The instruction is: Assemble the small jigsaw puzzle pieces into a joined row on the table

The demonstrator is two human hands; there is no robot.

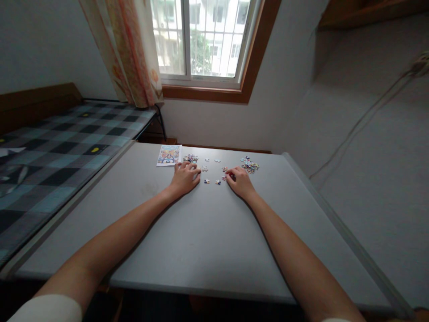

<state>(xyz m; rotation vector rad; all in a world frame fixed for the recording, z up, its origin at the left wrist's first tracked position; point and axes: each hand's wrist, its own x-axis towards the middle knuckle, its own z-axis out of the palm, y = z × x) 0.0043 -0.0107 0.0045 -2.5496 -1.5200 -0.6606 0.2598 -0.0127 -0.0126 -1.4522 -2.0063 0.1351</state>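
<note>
Both of my arms reach out across a grey table (208, 232). My left hand (185, 177) rests palm down on the tabletop with its fingers curled loosely, close to a small heap of puzzle pieces (190, 158). My right hand (237, 180) lies beside it, fingertips pinched at a loose puzzle piece (225, 177). A few single pieces (212, 181) lie scattered between the two hands. A bigger heap of colourful pieces (250, 165) sits just beyond my right hand. A printed picture card (169, 155) lies flat past my left hand.
A bed with a dark checked cover (56, 147) runs along the table's left edge. A window (201, 40) with a patterned curtain (125, 49) is behind the table. A white wall with a cable (362, 120) stands on the right.
</note>
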